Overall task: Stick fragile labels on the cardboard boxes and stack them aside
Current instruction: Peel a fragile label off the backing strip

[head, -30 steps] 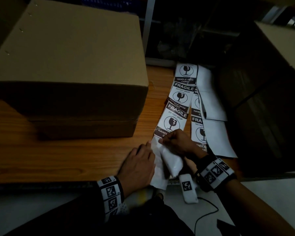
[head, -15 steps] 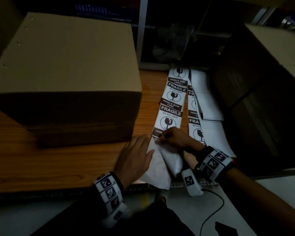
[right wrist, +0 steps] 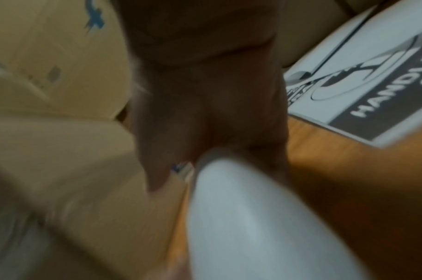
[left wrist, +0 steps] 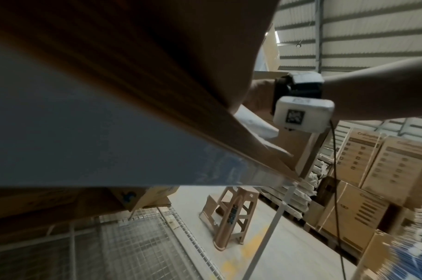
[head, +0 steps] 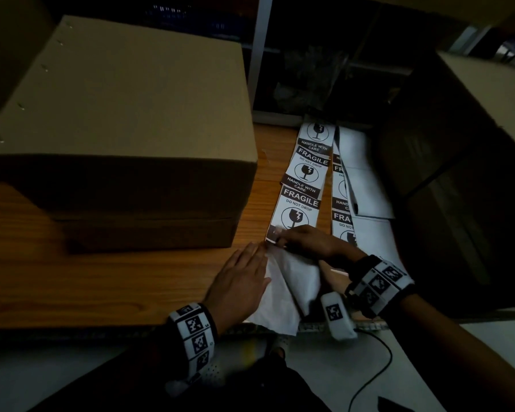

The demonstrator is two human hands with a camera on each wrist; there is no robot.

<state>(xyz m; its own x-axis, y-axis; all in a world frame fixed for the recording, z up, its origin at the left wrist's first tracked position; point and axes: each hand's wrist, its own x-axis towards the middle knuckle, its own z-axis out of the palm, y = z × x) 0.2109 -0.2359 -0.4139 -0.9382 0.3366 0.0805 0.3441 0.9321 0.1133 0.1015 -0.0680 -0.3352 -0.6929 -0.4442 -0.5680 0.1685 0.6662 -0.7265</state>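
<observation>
A strip of black-and-white fragile labels [head: 302,185] lies on the wooden table [head: 101,281], running away from me. My right hand [head: 305,240] pinches the near corner of the closest label at the strip's lower edge. My left hand [head: 241,281] lies flat with straight fingers on the empty white backing paper [head: 283,295] that hangs over the table's front edge. A large plain cardboard box [head: 122,114] stands on the table to the left, on top of a flatter one. In the right wrist view the hand [right wrist: 205,106] is blurred above the white backing [right wrist: 253,217].
A second label strip [head: 341,203] and blank white sheets [head: 366,188] lie to the right of the first. Another cardboard box [head: 464,162] stands at the right edge. A metal post [head: 257,52] rises behind the table. A black cable [head: 375,367] hangs below my right wrist.
The view has shifted slightly. My right hand's fingers have worked at the label's near corner, and my left hand has slid a little along the backing paper, staying flat.
</observation>
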